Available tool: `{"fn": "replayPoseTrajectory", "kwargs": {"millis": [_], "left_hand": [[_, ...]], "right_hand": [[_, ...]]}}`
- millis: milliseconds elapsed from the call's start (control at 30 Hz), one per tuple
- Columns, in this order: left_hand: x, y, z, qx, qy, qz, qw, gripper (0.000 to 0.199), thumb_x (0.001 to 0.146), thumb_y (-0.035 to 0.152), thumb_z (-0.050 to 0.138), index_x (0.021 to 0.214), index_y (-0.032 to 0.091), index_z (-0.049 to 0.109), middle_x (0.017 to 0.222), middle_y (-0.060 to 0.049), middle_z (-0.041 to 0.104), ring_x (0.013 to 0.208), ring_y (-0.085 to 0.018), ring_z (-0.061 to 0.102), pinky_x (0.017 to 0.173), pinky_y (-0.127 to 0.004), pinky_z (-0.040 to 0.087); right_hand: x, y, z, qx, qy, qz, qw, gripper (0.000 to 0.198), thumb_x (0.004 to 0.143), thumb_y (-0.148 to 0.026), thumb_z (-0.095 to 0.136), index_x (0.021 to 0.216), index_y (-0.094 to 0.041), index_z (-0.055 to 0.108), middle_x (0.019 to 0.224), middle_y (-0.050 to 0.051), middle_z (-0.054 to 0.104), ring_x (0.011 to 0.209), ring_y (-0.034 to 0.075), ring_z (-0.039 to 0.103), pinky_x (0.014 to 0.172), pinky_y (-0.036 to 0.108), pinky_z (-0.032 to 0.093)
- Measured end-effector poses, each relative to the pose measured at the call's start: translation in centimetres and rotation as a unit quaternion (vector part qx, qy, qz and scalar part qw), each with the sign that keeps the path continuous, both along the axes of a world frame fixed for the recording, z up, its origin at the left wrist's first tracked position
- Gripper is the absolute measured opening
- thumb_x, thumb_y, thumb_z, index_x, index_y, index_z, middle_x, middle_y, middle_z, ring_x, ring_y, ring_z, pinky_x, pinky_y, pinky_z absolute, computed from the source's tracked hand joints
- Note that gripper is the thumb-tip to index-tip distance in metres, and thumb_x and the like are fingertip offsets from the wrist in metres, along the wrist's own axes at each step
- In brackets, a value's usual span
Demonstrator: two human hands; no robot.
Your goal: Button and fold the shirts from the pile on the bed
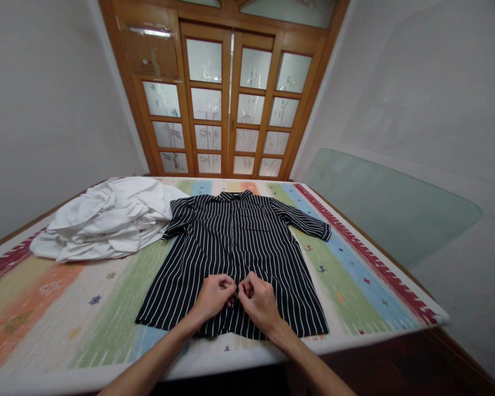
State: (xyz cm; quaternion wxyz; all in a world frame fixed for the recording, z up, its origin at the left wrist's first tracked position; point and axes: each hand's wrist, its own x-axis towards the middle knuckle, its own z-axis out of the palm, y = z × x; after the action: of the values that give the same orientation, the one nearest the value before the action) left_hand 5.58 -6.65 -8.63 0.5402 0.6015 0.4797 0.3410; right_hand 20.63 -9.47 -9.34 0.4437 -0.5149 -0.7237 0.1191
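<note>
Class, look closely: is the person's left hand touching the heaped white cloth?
Apart. The head view shows it plainly: part of the striped shirt lies visible between the left hand and the white cloth.

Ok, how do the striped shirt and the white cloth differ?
The striped shirt is black with white stripes; the white cloth is plain. The striped shirt lies spread out; the white cloth is bunched up. Left hand and right hand are at the striped shirt, not the white cloth. Both pieces lie on the patterned cover.

Wooden glazed drs (226, 99) btwn pale walls (416, 99)
</note>
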Motion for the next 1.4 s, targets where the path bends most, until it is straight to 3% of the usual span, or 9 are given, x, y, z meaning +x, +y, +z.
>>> {"fn": "replayPoseTrajectory", "kwargs": {"millis": [267,667,833,933,1000,1133,1200,1267,1400], "left_hand": [[0.2,0.2,-0.3,-0.027,-0.007,0.024,0.999,0.017,0.069,0.033,0.055,0.067,0.017,0.058,0.049,0.003,0.057,0.038,-0.011,0.052,0.038,-0.022,0.042],[0.3,0.5,0.1,-0.064,-0.025,0.003,0.998,0.020,0.074,0.033,0.059,0.063,0.017,0.058,0.048,0.003,0.058,0.040,-0.010,0.054,0.042,-0.021,0.045],[0.4,0.4,0.0,-0.104,-0.059,0.000,0.993,0.023,0.074,0.034,0.060,0.060,0.016,0.056,0.051,0.004,0.057,0.039,-0.008,0.052,0.039,-0.019,0.041],[0.3,0.4,-0.1,-0.156,-0.103,0.012,0.982,0.023,0.073,0.034,0.062,0.060,0.016,0.055,0.051,0.004,0.054,0.040,-0.006,0.049,0.037,-0.017,0.038],[0.1,0.4,-0.1,-0.187,-0.123,0.007,0.975,0.024,0.072,0.035,0.064,0.061,0.016,0.053,0.050,0.006,0.050,0.038,-0.005,0.045,0.035,-0.016,0.034],[-0.7,0.7,0.5,-0.194,-0.117,-0.062,0.972,0.030,0.071,0.043,0.065,0.066,0.018,0.050,0.051,0.006,0.051,0.034,-0.004,0.039,0.032,-0.016,0.027],[-1.2,0.8,1.0,-0.154,-0.078,-0.105,0.979,0.033,0.073,0.048,0.062,0.070,0.019,0.048,0.053,0.006,0.054,0.035,-0.005,0.042,0.034,-0.017,0.027],[-1.6,0.8,1.6,-0.081,-0.016,-0.133,0.988,0.031,0.078,0.049,0.057,0.075,0.019,0.049,0.055,0.005,0.056,0.038,-0.007,0.046,0.037,-0.018,0.031],[-2.0,0.8,1.9,0.109,0.119,-0.146,0.976,0.022,0.086,0.040,0.051,0.080,0.019,0.055,0.059,0.004,0.057,0.052,-0.011,0.053,0.054,-0.022,0.041]], "right_hand": [[-0.1,0.0,-0.5,0.020,0.001,0.009,1.000,0.024,0.080,-0.007,0.049,0.068,-0.023,0.035,0.061,-0.005,0.045,0.054,0.010,0.046,0.056,0.022,0.034],[0.1,-0.2,-0.3,0.068,-0.038,0.028,0.997,0.024,0.082,-0.005,0.045,0.068,-0.022,0.037,0.062,-0.004,0.045,0.056,0.011,0.046,0.056,0.023,0.033],[-0.1,-0.5,-0.1,0.063,-0.003,0.031,0.998,0.024,0.081,-0.007,0.047,0.065,-0.022,0.038,0.060,-0.004,0.044,0.054,0.010,0.043,0.055,0.024,0.032],[-0.1,-0.4,0.3,-0.001,0.075,0.022,0.997,0.024,0.081,-0.013,0.052,0.063,-0.022,0.038,0.060,-0.004,0.049,0.054,0.010,0.045,0.056,0.024,0.035],[0.0,0.0,0.6,-0.083,0.179,0.025,0.980,0.028,0.078,-0.021,0.059,0.062,-0.023,0.036,0.062,-0.003,0.054,0.056,0.011,0.049,0.057,0.025,0.038],[0.7,1.1,1.5,-0.306,0.378,0.069,0.871,0.042,0.063,-0.033,0.075,0.063,-0.023,0.034,0.067,-0.002,0.063,0.048,0.008,0.044,0.044,0.020,0.029],[1.1,1.4,1.8,-0.384,0.410,0.078,0.823,0.043,0.058,-0.034,0.079,0.066,-0.022,0.038,0.061,-0.006,0.059,0.042,0.004,0.034,0.039,0.018,0.019],[1.3,1.6,1.9,-0.419,0.418,0.084,0.802,0.042,0.056,-0.033,0.080,0.070,-0.022,0.043,0.052,-0.011,0.048,0.040,0.003,0.028,0.039,0.017,0.014],[1.2,1.8,1.3,-0.419,0.391,0.093,0.815,0.035,0.061,-0.032,0.076,0.075,-0.022,0.046,0.048,-0.014,0.038,0.039,0.004,0.027,0.038,0.017,0.016]]}}
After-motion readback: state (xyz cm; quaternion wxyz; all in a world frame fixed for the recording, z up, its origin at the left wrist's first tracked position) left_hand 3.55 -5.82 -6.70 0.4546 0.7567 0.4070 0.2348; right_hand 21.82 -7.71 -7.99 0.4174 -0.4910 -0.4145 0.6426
